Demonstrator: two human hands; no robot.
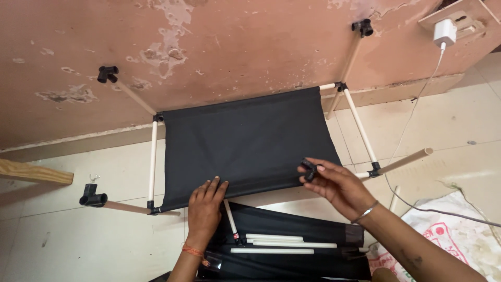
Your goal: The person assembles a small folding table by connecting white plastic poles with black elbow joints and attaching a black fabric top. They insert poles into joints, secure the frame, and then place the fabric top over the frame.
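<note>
- The black cloth shelf [245,141] is hanging slack between white tubes, low against the pink wall [219,47]; it looks light and floppy, so take it by its hemmed front edge.
- Your left hand [204,208] is lying flat, fingers together, pressing that front edge.
- Your right hand [336,185] is pinching a black connector [309,170] at the shelf's front right corner, wrist bent inward.

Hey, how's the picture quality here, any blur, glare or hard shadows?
Head view: soft, even light with no glare; the black fabric shelf shows little detail; left hand and right hand look sharp; straight white tubes splay outward toward the edges, suggesting wide-angle distortion.
</note>
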